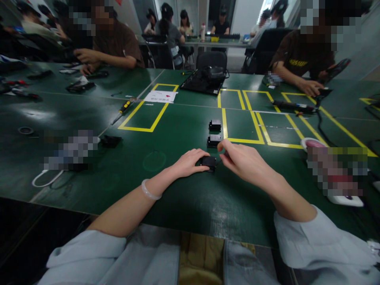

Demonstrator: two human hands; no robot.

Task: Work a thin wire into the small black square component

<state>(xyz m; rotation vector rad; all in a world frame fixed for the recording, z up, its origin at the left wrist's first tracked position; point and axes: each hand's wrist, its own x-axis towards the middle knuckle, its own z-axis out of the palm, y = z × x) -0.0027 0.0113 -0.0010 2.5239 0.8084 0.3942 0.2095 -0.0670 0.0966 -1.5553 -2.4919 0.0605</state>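
My left hand point(191, 163) grips a small black boxy part point(209, 163) at its left side, between thumb and fingers, on the green tabletop. Just right of that part is my right hand point(242, 160), its thumb and forefinger pinched together. Something thin and dark shows at the pinch, too small to name. Beyond my hands, two similar black boxy parts, a nearer one point(214, 140) and a farther one point(215, 125), stand in a row with pale tops. My right fingertips are close to the nearer one; whether they touch it I cannot tell.
Yellow tape outlines point(243, 140) mark the green table point(178, 198). A yellow-black screwdriver point(121, 112) and a paper sheet point(161, 96) lie to the left. A black flat device point(198, 84) is at the back. Two co-workers sit opposite, handling black items. Blurred-out objects lie at both sides.
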